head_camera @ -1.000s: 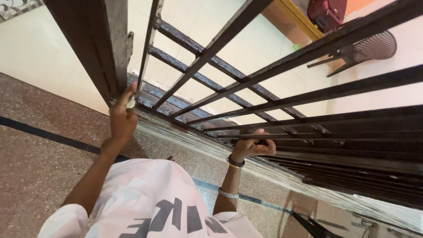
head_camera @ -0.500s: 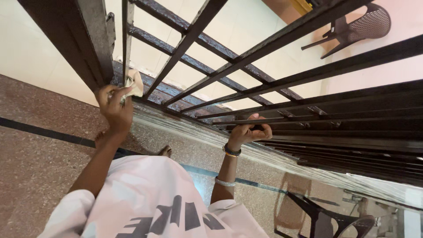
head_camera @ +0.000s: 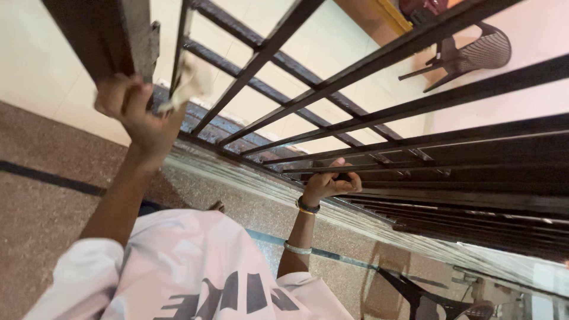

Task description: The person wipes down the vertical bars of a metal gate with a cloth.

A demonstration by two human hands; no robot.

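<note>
While left hand (head_camera: 133, 106) raised, fist clutching pale cloth (head_camera: 188, 83), right hand (head_camera: 329, 184) grips gate bar (head_camera: 379, 175).

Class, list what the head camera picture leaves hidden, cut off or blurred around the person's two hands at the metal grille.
- Pale cloth in the left hand: motion-blurred in the head view, so its shape is unclear.
- Right hand: fingers curl over a dark grille bar, hiding the palm.
- Feet: mostly covered by the white shirt.
- Dark plastic chair: crossed by the bars.
</note>
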